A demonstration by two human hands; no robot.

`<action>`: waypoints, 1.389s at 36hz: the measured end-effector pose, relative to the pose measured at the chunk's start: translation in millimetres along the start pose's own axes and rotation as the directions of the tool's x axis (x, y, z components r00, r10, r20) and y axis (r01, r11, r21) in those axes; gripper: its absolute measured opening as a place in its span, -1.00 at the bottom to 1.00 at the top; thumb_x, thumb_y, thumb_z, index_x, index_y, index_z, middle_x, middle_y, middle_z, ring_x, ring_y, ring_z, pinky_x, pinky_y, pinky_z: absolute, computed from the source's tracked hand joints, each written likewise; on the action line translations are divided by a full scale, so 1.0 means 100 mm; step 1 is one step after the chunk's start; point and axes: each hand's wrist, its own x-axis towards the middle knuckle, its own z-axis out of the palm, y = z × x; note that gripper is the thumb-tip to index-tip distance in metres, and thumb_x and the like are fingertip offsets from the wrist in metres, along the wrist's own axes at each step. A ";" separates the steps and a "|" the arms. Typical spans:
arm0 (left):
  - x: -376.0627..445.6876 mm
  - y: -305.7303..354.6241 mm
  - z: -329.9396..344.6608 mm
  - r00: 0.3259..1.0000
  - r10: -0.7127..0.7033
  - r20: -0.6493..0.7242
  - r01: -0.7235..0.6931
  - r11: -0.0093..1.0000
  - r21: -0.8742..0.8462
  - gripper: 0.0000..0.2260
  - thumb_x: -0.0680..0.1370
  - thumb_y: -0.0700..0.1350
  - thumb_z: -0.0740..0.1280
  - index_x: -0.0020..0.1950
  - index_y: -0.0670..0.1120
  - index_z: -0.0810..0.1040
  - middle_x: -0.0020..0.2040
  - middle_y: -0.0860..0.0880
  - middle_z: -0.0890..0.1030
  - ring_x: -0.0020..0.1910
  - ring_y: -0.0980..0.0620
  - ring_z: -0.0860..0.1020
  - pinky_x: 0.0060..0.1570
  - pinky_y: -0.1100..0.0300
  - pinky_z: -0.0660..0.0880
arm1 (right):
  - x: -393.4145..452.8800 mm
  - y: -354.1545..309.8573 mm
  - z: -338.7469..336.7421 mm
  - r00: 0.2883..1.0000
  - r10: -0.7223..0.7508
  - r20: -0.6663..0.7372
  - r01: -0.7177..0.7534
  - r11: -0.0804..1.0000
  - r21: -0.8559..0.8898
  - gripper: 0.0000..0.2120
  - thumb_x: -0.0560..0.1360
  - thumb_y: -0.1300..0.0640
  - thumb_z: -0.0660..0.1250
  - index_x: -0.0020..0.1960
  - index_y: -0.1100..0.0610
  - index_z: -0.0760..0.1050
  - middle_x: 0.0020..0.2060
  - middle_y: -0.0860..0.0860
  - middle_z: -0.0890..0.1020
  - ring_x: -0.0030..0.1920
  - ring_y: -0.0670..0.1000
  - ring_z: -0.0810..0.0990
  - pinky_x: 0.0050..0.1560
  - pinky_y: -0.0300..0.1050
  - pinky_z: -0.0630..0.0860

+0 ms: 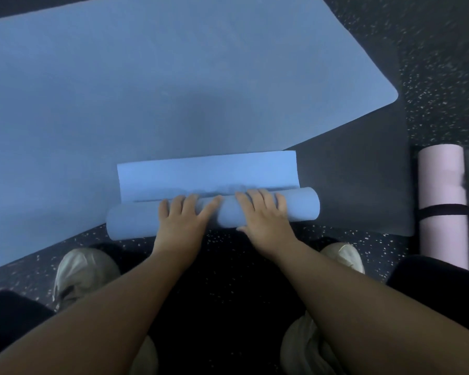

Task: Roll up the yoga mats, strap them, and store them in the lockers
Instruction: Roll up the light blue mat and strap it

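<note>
Head view:
Blue mat (173, 90): lying on the speckled floor (444, 63), its near end forming a roll (214, 212).
Left hand (183, 219): pressing the roll, fingers straight.
Right hand (264, 216): pressing likewise, beside it.
Pink mat (441, 190): lying rolled at the floor's right edge, black strap (441, 211) circling it.

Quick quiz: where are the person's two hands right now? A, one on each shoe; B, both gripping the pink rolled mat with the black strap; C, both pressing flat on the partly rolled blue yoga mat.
C: the left hand and right hand both lie flat, fingers straight, on the partly rolled blue yoga mat.
</note>
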 end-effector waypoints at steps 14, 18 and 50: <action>0.21 -0.03 -0.13 0.890 -0.090 0.447 0.089 0.996 0.022 0.05 0.34 0.41 0.36 0.53 0.20 -0.32 0.58 -0.06 -0.22 0.55 -0.18 -0.20 0.43 -0.27 -0.11 | -0.31 -0.16 -0.09 0.985 0.172 -0.003 -0.172 0.984 -0.034 -0.25 0.22 0.17 0.50 0.36 0.18 0.34 0.33 0.18 0.50 0.35 0.18 0.47 0.28 0.25 0.36; 0.36 -0.10 -0.15 0.903 -0.098 0.419 0.093 0.995 0.032 0.10 0.31 0.41 0.38 0.54 0.16 -0.33 0.57 -0.05 -0.27 0.54 -0.17 -0.26 0.43 -0.29 -0.13 | -0.23 -0.17 -0.10 0.983 0.181 0.007 -0.181 0.983 0.000 -0.24 0.20 0.22 0.48 0.36 0.17 0.32 0.35 0.18 0.48 0.37 0.18 0.45 0.32 0.22 0.26; 0.75 -0.60 -0.34 0.902 -0.074 0.425 0.079 0.997 0.006 0.00 0.30 0.38 0.42 0.54 -0.10 0.09 0.41 -0.12 0.28 0.37 -0.13 0.34 0.36 -0.02 0.24 | 0.54 -0.06 -0.37 0.846 0.144 0.513 -0.226 0.969 0.101 0.00 0.45 -0.08 0.31 0.56 0.03 -0.37 0.55 0.00 -0.30 0.52 0.05 -0.39 0.43 0.19 -0.41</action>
